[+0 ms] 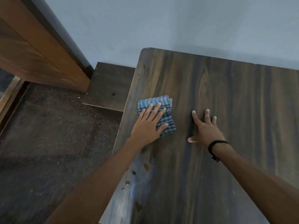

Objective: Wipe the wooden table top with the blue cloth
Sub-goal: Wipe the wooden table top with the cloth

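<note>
A folded blue striped cloth (168, 109) lies on the dark wooden table top (226, 97), close to the table's left edge. My left hand (148, 125) presses flat on the cloth with straight, spread fingers and covers much of it. To the right of the cloth, my right hand (205, 128) rests on the bare wood with its fingers spread; a black cord is tied round its wrist. Small chips and a pale dusty smear (135, 189) mark the table's near left part.
A blue-grey wall (161, 23) runs along the table's far edge. A lower dark wooden shelf (110, 86) juts out left of the table. Beyond it stands a brown wooden door (32, 46). A dark speckled floor (48, 135) lies to the left.
</note>
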